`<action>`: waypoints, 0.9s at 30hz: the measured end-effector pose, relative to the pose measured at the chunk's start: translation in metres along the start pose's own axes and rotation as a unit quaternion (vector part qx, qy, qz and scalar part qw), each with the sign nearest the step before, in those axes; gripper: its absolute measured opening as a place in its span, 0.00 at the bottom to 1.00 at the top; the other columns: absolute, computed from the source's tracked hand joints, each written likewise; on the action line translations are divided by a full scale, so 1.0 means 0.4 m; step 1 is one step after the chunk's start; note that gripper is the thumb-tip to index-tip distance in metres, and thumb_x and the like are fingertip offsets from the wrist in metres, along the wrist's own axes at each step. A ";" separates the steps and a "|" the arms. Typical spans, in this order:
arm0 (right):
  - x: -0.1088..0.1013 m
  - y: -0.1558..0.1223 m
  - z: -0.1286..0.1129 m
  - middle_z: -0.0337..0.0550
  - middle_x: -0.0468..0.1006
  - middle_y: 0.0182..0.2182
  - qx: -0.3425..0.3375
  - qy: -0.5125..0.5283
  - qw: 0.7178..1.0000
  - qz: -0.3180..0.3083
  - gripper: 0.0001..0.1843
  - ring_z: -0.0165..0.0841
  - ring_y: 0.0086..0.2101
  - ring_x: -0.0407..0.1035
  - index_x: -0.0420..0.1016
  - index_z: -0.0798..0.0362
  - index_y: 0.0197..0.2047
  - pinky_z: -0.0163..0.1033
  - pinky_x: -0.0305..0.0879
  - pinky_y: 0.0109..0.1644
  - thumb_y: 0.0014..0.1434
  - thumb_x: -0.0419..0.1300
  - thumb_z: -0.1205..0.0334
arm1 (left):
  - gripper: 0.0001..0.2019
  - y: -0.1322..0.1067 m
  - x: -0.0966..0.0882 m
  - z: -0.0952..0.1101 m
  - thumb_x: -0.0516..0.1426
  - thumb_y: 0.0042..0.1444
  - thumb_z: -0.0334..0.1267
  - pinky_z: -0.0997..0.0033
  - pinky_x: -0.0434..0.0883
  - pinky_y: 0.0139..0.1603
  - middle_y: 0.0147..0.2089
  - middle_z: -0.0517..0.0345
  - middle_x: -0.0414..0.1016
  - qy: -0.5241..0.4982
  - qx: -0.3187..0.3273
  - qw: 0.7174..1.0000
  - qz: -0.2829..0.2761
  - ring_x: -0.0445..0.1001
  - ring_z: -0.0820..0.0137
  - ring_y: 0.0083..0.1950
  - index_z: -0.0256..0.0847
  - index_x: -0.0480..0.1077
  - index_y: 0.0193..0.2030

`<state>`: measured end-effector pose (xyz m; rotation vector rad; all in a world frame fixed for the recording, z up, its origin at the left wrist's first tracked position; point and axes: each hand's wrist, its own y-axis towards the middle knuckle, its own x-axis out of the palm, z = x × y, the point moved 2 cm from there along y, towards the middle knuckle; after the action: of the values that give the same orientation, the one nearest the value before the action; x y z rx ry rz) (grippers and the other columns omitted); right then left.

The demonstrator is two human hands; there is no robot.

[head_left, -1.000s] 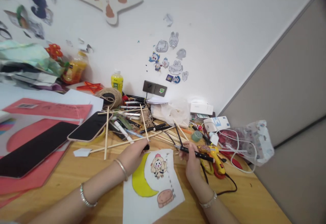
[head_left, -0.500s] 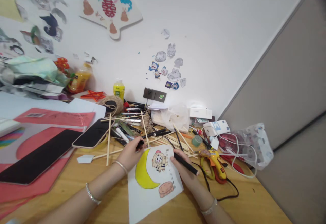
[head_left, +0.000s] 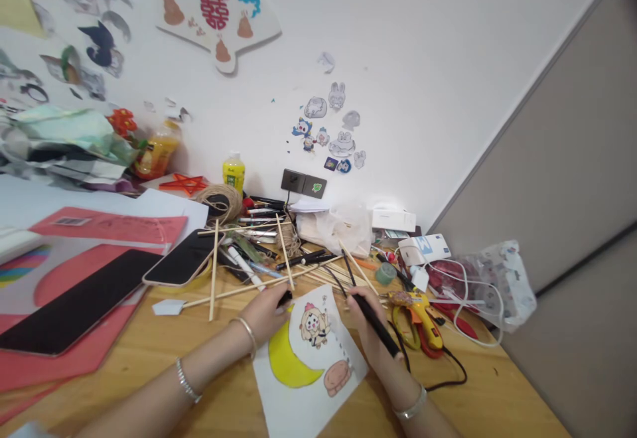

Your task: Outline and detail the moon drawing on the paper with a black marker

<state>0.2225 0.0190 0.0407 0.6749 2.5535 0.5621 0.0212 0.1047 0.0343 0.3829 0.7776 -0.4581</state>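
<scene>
Right hand [head_left: 367, 333]: grasping slim black cylindrical marker [head_left: 377, 325] | left hand [head_left: 265, 318]: pinching short black cap [head_left: 284, 299] | white paper sheet with yellow crescent [head_left: 311, 362]: between hands | possible fault: stray ink, should an exposed tip brush it.

Left hand [head_left: 269, 312] and right hand [head_left: 367, 328], both ungloved; forearms uncovered. Left: a smooth, narrow, rounded metal bangle [head_left: 251, 333], pale in tone, encircles the wrist; higher on the forearm, a silvery bracelet [head_left: 184, 381] of small, closely set links or beads. Right: a broader silvery band [head_left: 412, 411], its surface detail blurred. Lower left corner: pale bluish cloth [head_left: 27, 430], apparently a sleeve edge.
</scene>
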 end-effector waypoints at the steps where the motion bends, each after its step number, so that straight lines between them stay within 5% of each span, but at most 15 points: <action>1: -0.004 -0.003 -0.005 0.42 0.73 0.31 -0.009 -0.009 1.000 0.000 0.07 0.37 0.34 0.68 0.70 0.51 0.31 0.42 0.63 0.41 0.56 0.55 0.57 | 0.05 -0.002 0.009 -0.001 0.49 0.45 0.30 0.72 0.62 0.31 0.25 0.63 0.63 0.002 0.002 1.000 -0.011 0.66 0.69 0.30 0.43 0.55 0.25; 5: 0.009 -0.016 0.007 0.36 0.68 0.25 0.024 0.021 0.995 -0.098 0.04 0.33 0.28 0.65 0.68 0.50 0.35 0.38 0.62 0.35 0.56 0.54 0.61 | 0.07 -0.007 0.035 0.000 0.49 0.44 0.27 0.74 0.60 0.30 0.23 0.64 0.61 0.009 0.014 0.999 -0.050 0.65 0.70 0.29 0.42 0.53 0.24; 8: 0.035 -0.022 0.029 0.32 0.64 0.20 0.051 0.020 0.988 -0.145 0.04 0.30 0.24 0.61 0.63 0.51 0.27 0.34 0.59 0.29 0.51 0.56 0.65 | 0.07 -0.010 0.036 0.008 0.49 0.44 0.27 0.75 0.59 0.29 0.23 0.64 0.61 0.007 0.020 0.998 -0.054 0.64 0.71 0.28 0.42 0.53 0.23; 11: 0.053 -0.021 0.046 0.32 0.61 0.18 0.047 -0.002 0.987 -0.155 0.10 0.29 0.23 0.58 0.57 0.51 0.20 0.33 0.57 0.28 0.50 0.55 0.66 | 0.08 -0.013 0.033 0.016 0.49 0.45 0.27 0.75 0.59 0.29 0.24 0.62 0.62 0.005 0.011 0.998 -0.064 0.63 0.71 0.28 0.42 0.52 0.23; 27: 0.064 -0.023 0.069 0.32 0.61 0.18 0.028 -0.017 0.982 -0.184 0.08 0.28 0.22 0.57 0.58 0.51 0.20 0.33 0.56 0.26 0.48 0.53 0.66 | 0.08 -0.015 0.034 0.022 0.49 0.44 0.26 0.73 0.59 0.32 0.27 0.60 0.64 0.034 -0.015 0.995 -0.090 0.66 0.67 0.32 0.43 0.52 0.25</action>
<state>0.2128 0.0329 0.0058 0.2144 2.5807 0.3484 0.0317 0.0919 0.0289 0.3024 0.8874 -0.6035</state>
